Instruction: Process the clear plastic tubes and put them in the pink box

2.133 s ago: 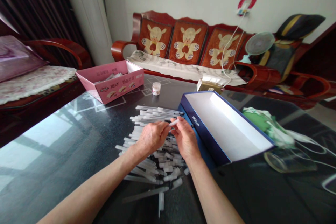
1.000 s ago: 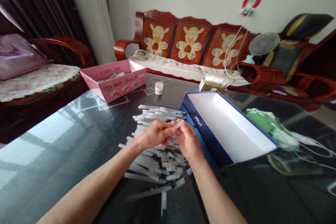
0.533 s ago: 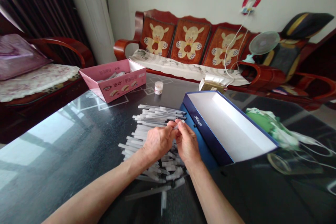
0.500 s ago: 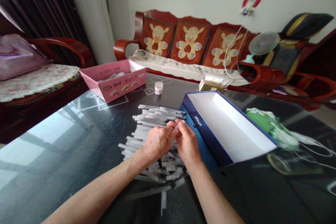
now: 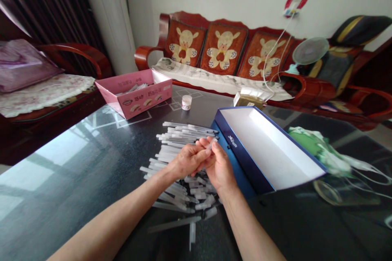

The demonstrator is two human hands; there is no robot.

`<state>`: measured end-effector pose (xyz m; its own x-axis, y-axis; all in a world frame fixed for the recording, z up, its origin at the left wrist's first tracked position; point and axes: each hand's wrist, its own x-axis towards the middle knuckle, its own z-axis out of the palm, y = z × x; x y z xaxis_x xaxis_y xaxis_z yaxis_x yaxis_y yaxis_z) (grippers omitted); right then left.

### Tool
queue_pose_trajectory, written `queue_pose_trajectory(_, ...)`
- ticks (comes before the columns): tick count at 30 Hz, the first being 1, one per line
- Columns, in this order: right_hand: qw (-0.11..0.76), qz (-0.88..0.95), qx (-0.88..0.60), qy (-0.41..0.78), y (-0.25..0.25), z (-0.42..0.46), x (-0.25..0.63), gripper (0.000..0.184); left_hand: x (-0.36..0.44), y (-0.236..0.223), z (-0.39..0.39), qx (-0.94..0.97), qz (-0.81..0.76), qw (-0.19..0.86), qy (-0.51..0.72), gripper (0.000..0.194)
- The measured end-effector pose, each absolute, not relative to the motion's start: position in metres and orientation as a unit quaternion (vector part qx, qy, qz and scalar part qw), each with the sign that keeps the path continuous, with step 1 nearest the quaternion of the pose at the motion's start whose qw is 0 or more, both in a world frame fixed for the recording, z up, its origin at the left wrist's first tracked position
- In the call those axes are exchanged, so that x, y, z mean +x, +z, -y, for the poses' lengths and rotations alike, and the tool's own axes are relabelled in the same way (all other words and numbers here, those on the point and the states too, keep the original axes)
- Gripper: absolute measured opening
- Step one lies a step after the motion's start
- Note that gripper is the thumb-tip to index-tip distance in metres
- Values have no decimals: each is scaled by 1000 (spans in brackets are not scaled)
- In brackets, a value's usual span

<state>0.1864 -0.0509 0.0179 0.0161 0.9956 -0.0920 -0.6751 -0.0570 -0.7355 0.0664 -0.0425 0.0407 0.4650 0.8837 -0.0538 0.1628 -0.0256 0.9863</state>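
Note:
My left hand (image 5: 190, 159) and my right hand (image 5: 219, 167) meet above a spread of pen parts. Between the right thumb and fingers sits a small translucent white pen cap (image 5: 212, 143). The left thumb presses against it, and the left fingers curl underneath, so its lower part is hidden. Left of and beyond my hands lie many translucent pen barrels (image 5: 167, 149), some with dark tips. A heap of short, frosted pen caps (image 5: 200, 193) lies below my hands. One loose barrel (image 5: 174, 225) rests nearer to me.
To the right stands an open blue box (image 5: 272, 151) with a white inside. A pink carton (image 5: 143, 100) with pens in it is at back left, near a small white jar (image 5: 186, 102). A tissue pack (image 5: 248, 98), green plastic bag (image 5: 318, 147) and cables lie on the dark table (image 5: 70, 171).
The left hand has loosened from a tighter fist, its thumb now stretched towards the right fingers. Both hands remain together over the pens. The view has shifted slightly.

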Motion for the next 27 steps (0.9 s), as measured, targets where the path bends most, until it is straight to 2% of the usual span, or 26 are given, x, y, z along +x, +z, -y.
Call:
queue_pose_trajectory(3, 649, 259, -351, 624, 15, 50, 183, 34, 71, 35, 47, 734, -515, 314, 312, 36)
queue_pose_trajectory(5, 654, 267, -372, 602, 14, 49, 181, 30, 73, 32, 50, 767, -544, 201, 275, 28)
queue_pose_trajectory(10, 667, 246, -419, 565, 13, 49, 179, 28, 75, 28, 54, 801, -552, 116, 200, 31)
queue_pose_trajectory(13, 669, 244, -425, 559, 15, 51, 180, 29, 75, 30, 54, 808, -537, 134, 200, 30)
queue_pose_trajectory(16, 671, 245, -397, 577, 18, 52, 182, 28, 72, 35, 52, 792, -504, 219, 268, 32)
queue_pose_trajectory(19, 668, 243, -357, 607, 22, 51, 190, 26, 68, 41, 49, 719, -431, 437, 324, 41)
queue_pose_trajectory(21, 676, 234, -333, 615, 25, 48, 198, 23, 64, 44, 48, 639, -370, 602, 304, 44)
queue_pose_trajectory(23, 697, 222, -320, 602, 25, 45, 206, 21, 62, 48, 47, 580, -334, 686, 287, 45)
queue_pose_trajectory(25, 700, 249, -332, 581, 23, 43, 211, 21, 59, 51, 45, 590, -338, 668, 301, 47)
queue_pose_trajectory(27, 675, 333, -376, 541, 18, 44, 211, 24, 54, 52, 40, 670, -377, 546, 333, 47)
